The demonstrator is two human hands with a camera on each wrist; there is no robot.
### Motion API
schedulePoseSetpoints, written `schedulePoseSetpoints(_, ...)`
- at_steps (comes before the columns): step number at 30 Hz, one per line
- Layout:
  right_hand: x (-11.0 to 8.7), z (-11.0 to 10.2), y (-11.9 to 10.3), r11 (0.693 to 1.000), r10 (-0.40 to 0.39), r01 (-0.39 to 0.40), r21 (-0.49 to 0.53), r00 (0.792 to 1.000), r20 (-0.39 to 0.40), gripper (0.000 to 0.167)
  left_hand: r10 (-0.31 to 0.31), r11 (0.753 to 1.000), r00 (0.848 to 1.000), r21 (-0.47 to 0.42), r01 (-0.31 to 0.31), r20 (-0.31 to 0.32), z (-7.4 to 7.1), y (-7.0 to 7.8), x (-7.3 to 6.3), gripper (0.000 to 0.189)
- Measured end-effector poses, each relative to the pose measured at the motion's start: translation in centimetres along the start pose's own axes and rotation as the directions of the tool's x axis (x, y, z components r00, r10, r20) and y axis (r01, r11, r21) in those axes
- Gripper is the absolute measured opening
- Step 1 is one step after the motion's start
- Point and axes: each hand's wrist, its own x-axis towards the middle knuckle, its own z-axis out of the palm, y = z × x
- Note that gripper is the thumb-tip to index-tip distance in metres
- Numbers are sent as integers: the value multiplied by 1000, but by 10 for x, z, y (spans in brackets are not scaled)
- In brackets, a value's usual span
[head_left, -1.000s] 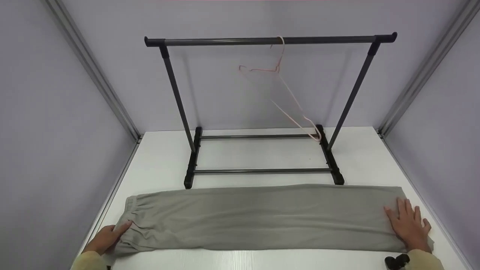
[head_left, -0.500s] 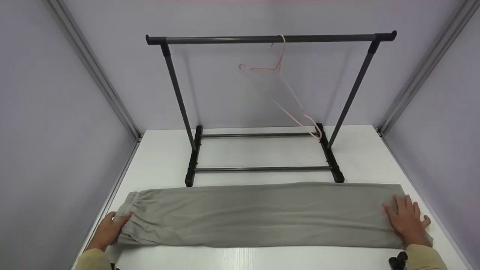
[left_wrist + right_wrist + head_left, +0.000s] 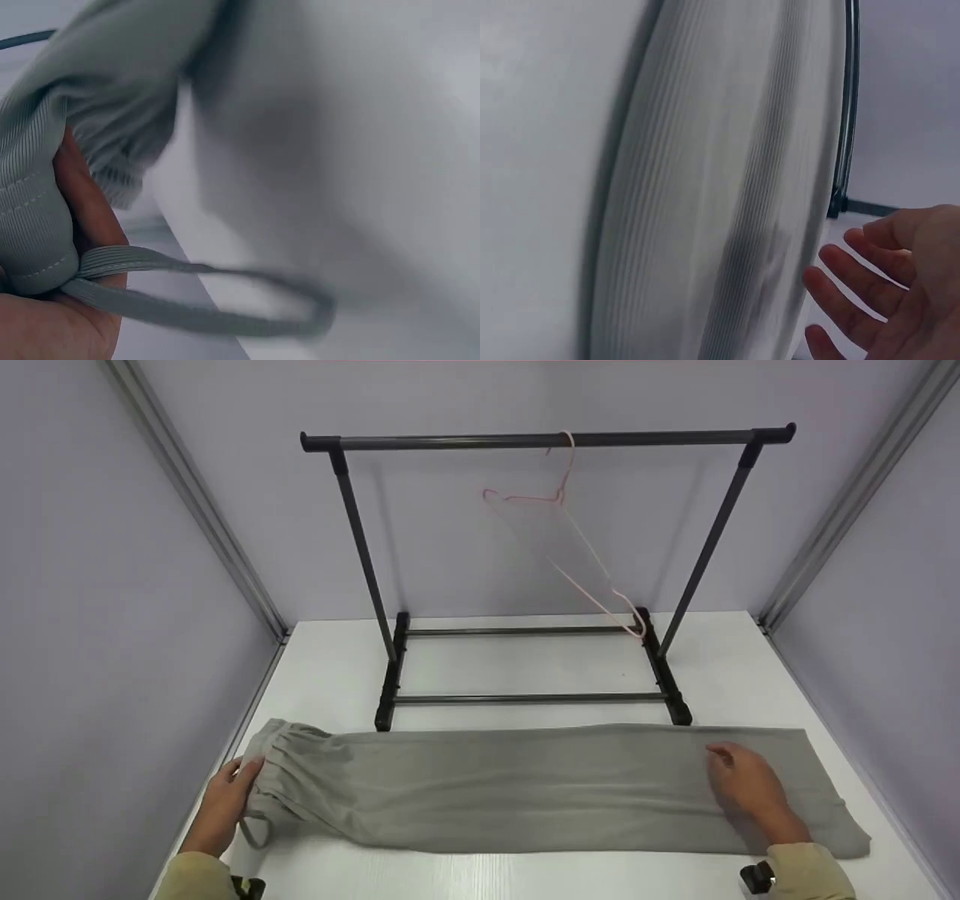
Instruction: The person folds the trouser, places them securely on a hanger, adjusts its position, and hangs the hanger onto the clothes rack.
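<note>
Grey trousers point(image 3: 525, 791), folded lengthwise, lie across the white table with their elastic waistband at the left. My left hand point(image 3: 220, 810) grips the waistband, which is bunched and raised off the table. In the left wrist view, the ribbed waistband point(image 3: 30, 217) sits between thumb and fingers, and a grey drawstring loop point(image 3: 172, 313) hangs out from it. Over the right part of the trousers hovers my right hand point(image 3: 750, 787), its fingers loosely bent. The right wrist view shows that hand point(image 3: 892, 300) holding nothing, apart from the cloth.
Behind the trousers stands a dark metal clothes rack point(image 3: 450, 442), its base point(image 3: 525, 699) just beyond the cloth's far edge. A pink hanger point(image 3: 561, 496) hangs from its top bar. Pale walls point(image 3: 112, 622) enclose the table on the left, right and back.
My left hand has moved away from me, lifting and bunching the waistband; the drawstring loop now dangles. My right hand has left the leg end and moved left, above the cloth.
</note>
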Motion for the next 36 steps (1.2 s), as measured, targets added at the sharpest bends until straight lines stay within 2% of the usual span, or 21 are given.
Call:
schedulePoseSetpoints(4, 5, 15, -34, 985, -74, 54, 161, 990, 121, 30, 51, 995, 999, -88, -49, 14, 18, 20, -6, 76)
schedulePoseSetpoints(7, 8, 28, -70, 957, -167, 103, 270, 960, 224, 32, 74, 982, 996, -177, -63, 56, 34, 33, -8, 74)
schedulePoseSetpoints(9, 9, 35, -95, 934, -244, 140, 329, 922, 302, 33, 84, 966, 992, -252, -58, 93, 46, 40, -9, 73)
schedulePoseSetpoints(12, 8, 44, -129, 891, -350, 169, 420, 846, 402, 33, 102, 939, 986, -339, -52, 132, 67, 48, -10, 69)
schedulePoseSetpoints(14, 6, 50, -144, 865, -396, 166, 473, 805, 442, 33, 121, 931, 981, -360, -59, 151, 82, 54, -9, 67)
schedulePoseSetpoints(17, 4, 61, -159, 834, -427, 138, 534, 774, 468, 33, 147, 939, 974, -336, -81, 175, 108, 62, -9, 62)
schedulePoseSetpoints(20, 4, 74, -167, 811, -439, 112, 574, 765, 471, 34, 184, 951, 962, -284, -123, 202, 135, 71, -9, 60)
schedulePoseSetpoints(24, 2, 93, -175, 797, -439, 81, 598, 759, 481, 38, 222, 957, 943, -243, -161, 247, 171, 86, -18, 58)
schedulePoseSetpoints(29, -2, 111, -183, 751, -401, -39, 659, 766, 503, 48, 217, 971, 928, -168, -172, 303, 214, 104, -34, 57)
schedulePoseSetpoints(33, -7, 119, -192, 662, -323, -215, 718, 783, 532, 56, 273, 962, 909, -102, -254, 316, 248, 108, -45, 57)
schedulePoseSetpoints(36, -8, 124, -198, 547, -243, -356, 758, 799, 550, 63, 325, 946, 890, -92, -312, 321, 277, 98, -39, 57)
